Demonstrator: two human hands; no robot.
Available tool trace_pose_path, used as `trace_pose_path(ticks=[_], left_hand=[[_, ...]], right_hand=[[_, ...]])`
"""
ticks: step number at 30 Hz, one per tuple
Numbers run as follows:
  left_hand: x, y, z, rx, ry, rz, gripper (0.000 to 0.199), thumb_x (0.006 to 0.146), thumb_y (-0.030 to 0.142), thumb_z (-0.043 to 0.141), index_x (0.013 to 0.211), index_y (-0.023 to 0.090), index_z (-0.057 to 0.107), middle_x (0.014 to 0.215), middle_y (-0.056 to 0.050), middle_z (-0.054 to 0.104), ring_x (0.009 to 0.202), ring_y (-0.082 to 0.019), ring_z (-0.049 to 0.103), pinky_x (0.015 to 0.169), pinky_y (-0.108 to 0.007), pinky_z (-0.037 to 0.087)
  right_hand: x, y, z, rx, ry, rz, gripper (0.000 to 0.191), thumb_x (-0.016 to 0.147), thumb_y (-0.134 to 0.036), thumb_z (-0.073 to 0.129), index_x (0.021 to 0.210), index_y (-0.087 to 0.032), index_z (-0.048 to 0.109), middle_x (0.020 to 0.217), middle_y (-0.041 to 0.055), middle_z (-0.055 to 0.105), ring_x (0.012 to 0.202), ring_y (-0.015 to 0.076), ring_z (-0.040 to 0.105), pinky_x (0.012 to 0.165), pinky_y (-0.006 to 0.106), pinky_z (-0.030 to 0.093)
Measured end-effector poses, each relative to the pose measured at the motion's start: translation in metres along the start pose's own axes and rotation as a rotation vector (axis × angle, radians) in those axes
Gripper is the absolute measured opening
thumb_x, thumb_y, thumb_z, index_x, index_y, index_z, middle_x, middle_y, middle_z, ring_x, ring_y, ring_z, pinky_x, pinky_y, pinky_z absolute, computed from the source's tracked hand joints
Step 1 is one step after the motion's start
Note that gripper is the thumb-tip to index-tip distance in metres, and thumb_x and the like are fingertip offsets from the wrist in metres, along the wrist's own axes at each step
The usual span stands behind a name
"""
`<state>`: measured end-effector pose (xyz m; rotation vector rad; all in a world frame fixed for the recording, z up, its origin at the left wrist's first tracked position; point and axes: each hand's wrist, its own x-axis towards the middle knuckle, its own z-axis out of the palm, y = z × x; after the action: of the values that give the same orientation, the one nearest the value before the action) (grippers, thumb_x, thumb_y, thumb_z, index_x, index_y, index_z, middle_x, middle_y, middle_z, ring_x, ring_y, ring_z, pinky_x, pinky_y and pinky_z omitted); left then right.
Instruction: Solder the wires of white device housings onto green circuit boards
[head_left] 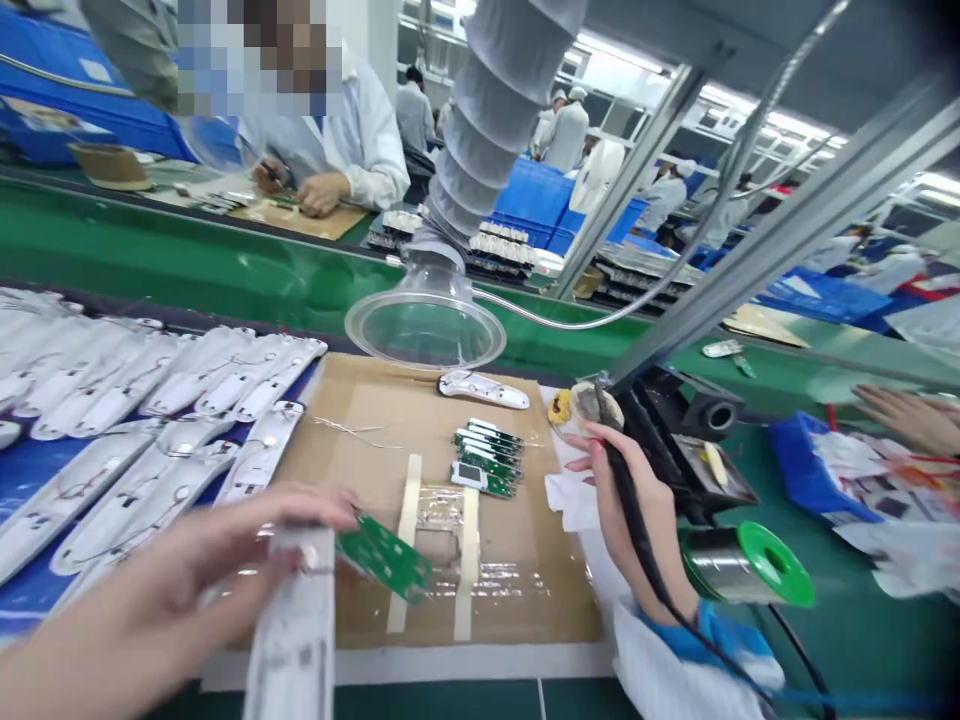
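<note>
My left hand (195, 570), a little blurred, is closed on a long white plastic housing (291, 640) at the lower left. A green circuit board (386, 560) juts out from its fingertips over the cardboard mat (540, 590). In my right hand (637, 500) is a soldering iron (621, 475) with a black handle and cord. Its tip end is at the round cleaning pad (596, 405), beside a yellow sponge piece (559, 407). Several green circuit boards (487, 450) lie stacked on the mat, near a taped-down clear fixture (439, 525).
White housings with wires (150, 450) fill the left side. A fume hood (426, 325) hangs over the mat's far edge, behind another housing (484, 390). A solder spool (750, 563) and blue bin (810, 470) stand right, near another person's hand (900, 415). A co-worker (322, 150) sits opposite.
</note>
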<state>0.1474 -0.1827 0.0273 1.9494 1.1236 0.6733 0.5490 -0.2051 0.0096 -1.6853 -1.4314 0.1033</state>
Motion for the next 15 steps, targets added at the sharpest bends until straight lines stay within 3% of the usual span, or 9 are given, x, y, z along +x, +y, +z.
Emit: trace_pose_path(ticks=[2, 4, 6, 8, 11, 13, 15], left_hand=[[0.024, 0.006, -0.06, 0.178, 0.028, -0.025, 0.043, 0.105, 0.046, 0.039, 0.127, 0.027, 0.071, 0.131, 0.003, 0.071, 0.127, -0.026, 0.064, 0.108, -0.052, 0.051], [0.053, 0.02, -0.111, 0.391, 0.151, -0.041, 0.046, 0.104, 0.048, 0.039, 0.136, 0.024, 0.063, 0.124, 0.004, 0.073, 0.115, -0.024, 0.068, 0.104, -0.05, 0.054], [0.077, 0.032, -0.137, 0.645, 0.365, -0.03, 0.052, 0.107, 0.051, 0.032, 0.138, 0.02, 0.062, 0.109, 0.003, 0.074, 0.107, -0.022, 0.07, 0.104, -0.051, 0.055], [0.089, 0.032, -0.133, 0.79, 0.414, 0.082, 0.051, 0.109, 0.048, 0.03, 0.126, 0.019, 0.069, 0.114, -0.001, 0.072, 0.12, -0.024, 0.066, 0.11, -0.051, 0.051], [0.085, 0.008, -0.088, 0.87, 0.3, 0.15, 0.05, 0.104, 0.047, 0.037, 0.094, 0.015, 0.075, 0.125, -0.004, 0.067, 0.123, -0.023, 0.063, 0.113, -0.041, 0.049], [0.076, -0.012, -0.055, 0.927, 0.244, 0.157, 0.045, 0.096, 0.051, 0.05, 0.078, 0.015, 0.071, 0.116, -0.008, 0.068, 0.116, -0.026, 0.066, 0.107, -0.044, 0.053], [0.069, -0.025, -0.036, 0.969, 0.223, 0.153, 0.034, 0.091, 0.042, 0.057, 0.071, 0.016, 0.066, 0.11, -0.012, 0.07, 0.112, -0.031, 0.066, 0.101, -0.05, 0.056]], right_hand=[[-0.008, -0.006, 0.009, 0.05, -0.01, -0.048, 0.03, 0.101, -0.038, 0.062, 0.126, -0.022, 0.067, 0.114, 0.0096, 0.078, 0.085, 0.021, 0.08, 0.069, 0.029, 0.067], [-0.018, -0.01, 0.02, 0.074, -0.079, -0.122, 0.038, 0.097, -0.036, 0.069, 0.132, -0.024, 0.062, 0.126, 0.0105, 0.075, 0.098, 0.0237, 0.079, 0.082, 0.035, 0.069], [-0.027, -0.009, 0.031, 0.054, -0.16, -0.234, 0.047, 0.094, -0.033, 0.073, 0.138, -0.024, 0.057, 0.131, 0.0108, 0.073, 0.102, 0.0251, 0.079, 0.088, 0.038, 0.069], [-0.034, -0.003, 0.041, 0.001, -0.248, -0.357, 0.046, 0.097, -0.029, 0.068, 0.141, -0.024, 0.055, 0.134, 0.0104, 0.071, 0.107, 0.0257, 0.078, 0.091, 0.04, 0.068], [-0.039, 0.011, 0.05, -0.051, -0.351, -0.483, 0.042, 0.102, -0.021, 0.055, 0.144, -0.027, 0.052, 0.141, 0.0079, 0.068, 0.116, 0.0255, 0.074, 0.095, 0.04, 0.067], [-0.037, 0.017, 0.051, -0.087, -0.387, -0.518, 0.042, 0.104, -0.019, 0.052, 0.145, -0.027, 0.051, 0.14, 0.0067, 0.068, 0.114, 0.0249, 0.075, 0.091, 0.039, 0.069], [-0.033, 0.017, 0.048, -0.107, -0.383, -0.538, 0.041, 0.105, -0.02, 0.053, 0.146, -0.026, 0.051, 0.135, 0.0068, 0.071, 0.107, 0.024, 0.078, 0.085, 0.037, 0.07]])
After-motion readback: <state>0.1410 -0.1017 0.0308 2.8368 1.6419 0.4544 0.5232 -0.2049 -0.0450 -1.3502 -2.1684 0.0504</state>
